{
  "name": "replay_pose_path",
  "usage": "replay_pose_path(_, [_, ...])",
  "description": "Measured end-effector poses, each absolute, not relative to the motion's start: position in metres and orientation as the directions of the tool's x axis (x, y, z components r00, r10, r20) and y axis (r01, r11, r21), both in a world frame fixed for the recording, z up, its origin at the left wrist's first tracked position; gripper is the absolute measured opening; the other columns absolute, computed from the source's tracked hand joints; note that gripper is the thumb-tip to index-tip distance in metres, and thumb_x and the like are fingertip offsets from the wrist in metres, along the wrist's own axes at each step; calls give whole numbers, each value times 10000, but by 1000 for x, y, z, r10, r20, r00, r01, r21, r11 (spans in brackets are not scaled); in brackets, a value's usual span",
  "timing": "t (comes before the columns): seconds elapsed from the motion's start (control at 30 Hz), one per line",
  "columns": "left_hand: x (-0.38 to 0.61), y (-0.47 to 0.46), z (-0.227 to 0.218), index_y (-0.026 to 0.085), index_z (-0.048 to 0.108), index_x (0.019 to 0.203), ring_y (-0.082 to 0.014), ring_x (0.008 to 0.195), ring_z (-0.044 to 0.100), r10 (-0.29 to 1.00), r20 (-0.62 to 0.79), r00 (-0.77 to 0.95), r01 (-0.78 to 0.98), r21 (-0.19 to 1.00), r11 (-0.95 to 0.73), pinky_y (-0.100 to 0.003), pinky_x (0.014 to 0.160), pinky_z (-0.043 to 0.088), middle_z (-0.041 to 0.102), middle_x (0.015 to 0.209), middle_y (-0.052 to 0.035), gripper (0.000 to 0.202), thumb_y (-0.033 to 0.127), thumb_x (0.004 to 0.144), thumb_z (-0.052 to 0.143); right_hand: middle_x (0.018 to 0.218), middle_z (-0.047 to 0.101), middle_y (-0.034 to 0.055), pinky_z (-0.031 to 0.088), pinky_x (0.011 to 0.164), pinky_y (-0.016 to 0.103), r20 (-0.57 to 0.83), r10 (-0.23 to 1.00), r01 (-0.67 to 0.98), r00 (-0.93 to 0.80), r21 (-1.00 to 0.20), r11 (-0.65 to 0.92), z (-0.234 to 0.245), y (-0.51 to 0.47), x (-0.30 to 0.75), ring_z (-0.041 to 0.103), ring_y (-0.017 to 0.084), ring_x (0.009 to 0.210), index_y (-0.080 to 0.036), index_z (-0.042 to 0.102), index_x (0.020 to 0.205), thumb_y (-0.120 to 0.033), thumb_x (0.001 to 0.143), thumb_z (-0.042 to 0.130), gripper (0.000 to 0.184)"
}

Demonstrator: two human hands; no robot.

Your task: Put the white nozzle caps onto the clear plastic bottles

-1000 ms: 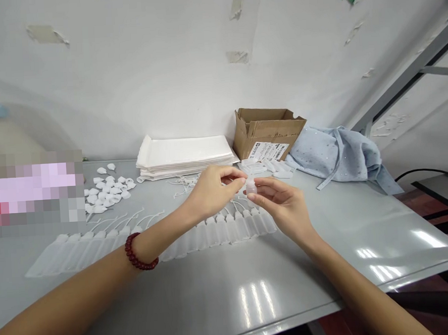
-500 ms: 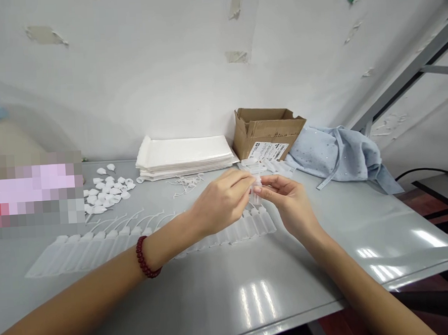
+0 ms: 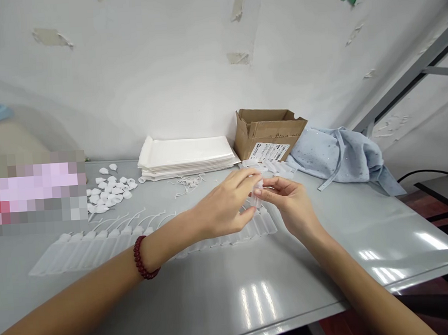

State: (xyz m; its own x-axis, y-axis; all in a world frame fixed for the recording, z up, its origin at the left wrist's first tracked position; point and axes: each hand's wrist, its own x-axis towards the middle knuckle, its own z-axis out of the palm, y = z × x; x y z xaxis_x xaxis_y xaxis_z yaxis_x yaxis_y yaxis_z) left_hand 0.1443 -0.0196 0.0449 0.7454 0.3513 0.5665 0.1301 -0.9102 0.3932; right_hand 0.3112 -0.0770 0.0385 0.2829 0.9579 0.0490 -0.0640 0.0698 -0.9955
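Note:
A small translucent plastic bottle (image 3: 255, 198) is pinched between the thumb and fingers of my right hand (image 3: 292, 203). My left hand (image 3: 226, 202) is at its left side, thumb apart from the stretched fingers. The left fingertips are near the bottle's top; whether they touch it cannot be made out. Beneath the hands lies a row of flat translucent bottles (image 3: 88, 254), side by side, partly hidden by my left arm. Thin white strips stick out from several of their tops. More translucent bottles (image 3: 271, 167) lie loose beyond my right hand.
White teardrop-shaped caps (image 3: 109, 192) are heaped at left. Thin white strips (image 3: 189, 184) lie before a stack of white envelopes (image 3: 187, 154). A cardboard box (image 3: 269, 134) and light blue cloth (image 3: 337, 153) stand along the wall. The grey table (image 3: 202, 300) ends at its front edge.
My left hand has opened from a pinch at the bottle's top, its thumb now lower and away from the fingers. My right hand still holds the bottle in about the same place.

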Motion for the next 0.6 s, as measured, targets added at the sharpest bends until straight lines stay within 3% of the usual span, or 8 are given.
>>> replay_pose_path(0.2, [142, -24, 46, 130, 488, 1191, -274, 1149, 508, 296, 576, 762, 143, 296, -944, -444, 939, 493, 579, 1198, -141, 390, 186, 835, 637, 678, 708, -1, 496, 630, 270, 10, 982, -94, 189, -995, 28, 38, -76, 312, 651, 151, 660, -188, 697, 726, -250, 584, 845, 214])
replay_pose_path(0.3, [136, -30, 49, 118, 517, 1146, -258, 1087, 532, 300, 585, 753, 137, 306, -942, -419, 896, 508, 605, 1144, -133, 342, 197, 837, 641, 713, 710, 3, 520, 666, 299, -5, 998, -82, 66, -997, 1, 39, -78, 314, 670, 172, 690, -191, 690, 755, -274, 620, 825, 209])
replay_pose_path(0.47, [99, -51, 57, 122, 500, 1196, -230, 1088, 522, 393, 593, 702, 188, 378, -906, -379, 928, 490, 611, 1151, -116, 450, 212, 799, 692, 711, 711, 9, 530, 654, 290, -18, 993, 13, -116, -1000, -16, 43, -84, 313, 647, 147, 635, -201, 703, 802, -334, 669, 796, 211])
replay_pose_path(0.6, [51, -76, 56, 150, 473, 1244, -227, 1117, 493, 463, 505, 729, 303, 368, -879, -364, 927, 496, 599, 1201, -105, 481, 202, 812, 679, 676, 724, 42, 526, 635, 285, -14, 997, 112, -71, -994, -6, 43, -83, 313, 649, 162, 640, -195, 700, 784, -412, 712, 753, 235])
